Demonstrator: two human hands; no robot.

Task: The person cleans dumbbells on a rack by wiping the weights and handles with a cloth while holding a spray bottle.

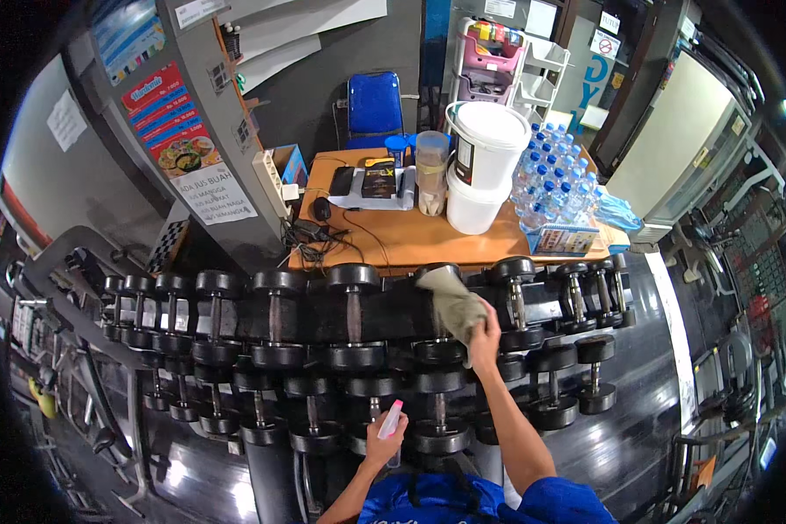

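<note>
My right hand (pixel 486 337) grips a greenish-grey cloth (pixel 457 304), blurred at its upper end. The cloth lies over the handle and partly over the far head of a black dumbbell (pixel 437 352) on the rack's upper tier. Low in front of my body, my left hand (pixel 385 440) holds a spray bottle (pixel 391 419) with a white and pink top; most of its body is hidden behind the fingers. Just beyond that hand, a lower-tier dumbbell (pixel 371 385) is partly covered by it. Another lower-tier dumbbell (pixel 440 409) sits between my two arms.
Two rows of dumbbells (pixel 275 318) stretch to both sides. Behind the rack stands a wooden desk (pixel 406 239) with stacked white buckets (pixel 477 206), several water bottles (pixel 553 177), a shaker (pixel 431 173) and cables (pixel 311 236). Gym machines (pixel 85 354) flank the floor at left.
</note>
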